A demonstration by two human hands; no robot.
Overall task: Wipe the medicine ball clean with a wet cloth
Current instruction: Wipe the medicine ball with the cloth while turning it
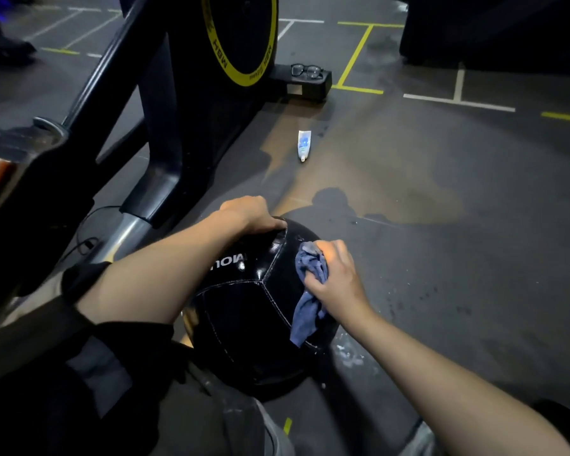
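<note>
A black stitched medicine ball (244, 311) with white lettering sits on the dark gym floor between my knees. My left hand (250, 213) rests over its far top edge, fingers curled down the far side, holding it steady. My right hand (333, 274) grips a bunched blue cloth (310, 291) and presses it against the ball's right side. A loose end of the cloth hangs down the ball's lower right.
An exercise bike (178, 93) with a black and yellow flywheel stands close at the left. Eyeglasses (306, 71) lie on its base block. A small white tube (304, 145) lies on the floor ahead. Wet patches (339, 202) darken the floor beyond the ball.
</note>
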